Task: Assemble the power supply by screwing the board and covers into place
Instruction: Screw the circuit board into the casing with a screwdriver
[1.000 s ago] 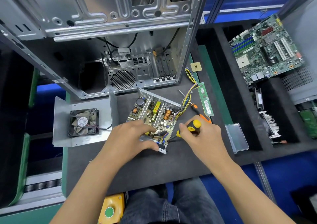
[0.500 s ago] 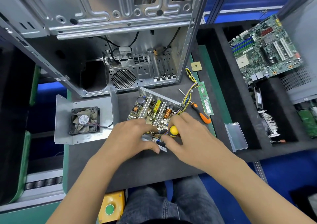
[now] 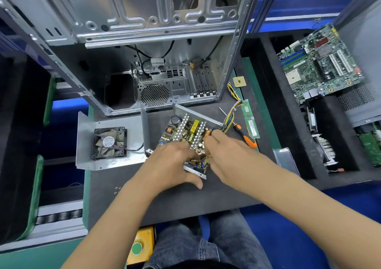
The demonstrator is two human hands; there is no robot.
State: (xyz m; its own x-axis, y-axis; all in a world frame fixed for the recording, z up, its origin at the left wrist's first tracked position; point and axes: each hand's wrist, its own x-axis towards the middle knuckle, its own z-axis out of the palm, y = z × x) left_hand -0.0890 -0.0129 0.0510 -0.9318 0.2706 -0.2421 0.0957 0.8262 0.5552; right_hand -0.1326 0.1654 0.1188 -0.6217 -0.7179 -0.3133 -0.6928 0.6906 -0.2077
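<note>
While both hands (image 3: 203, 161) cover it, the board (image 3: 185, 132) (bristling, rectangular) lies flat.

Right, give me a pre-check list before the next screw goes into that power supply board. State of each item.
1. Board seated in its metal tray: the power supply board lies inside the tray, but whether it is fully seated: cannot tell.
2. Board steadied: left hand rests on its near end, thumb at the tray edge: ok.
3. Driver in hand: right hand covers whatever it holds; only a bit of yellow shows: cannot tell.
4. Tip on a screw: hidden under the fingers: cannot tell.
5. Wire bundle clear of the work spot: trails off the far right corner: ok.
6. Fan cover close by: lies left of the board: ok.
</note>
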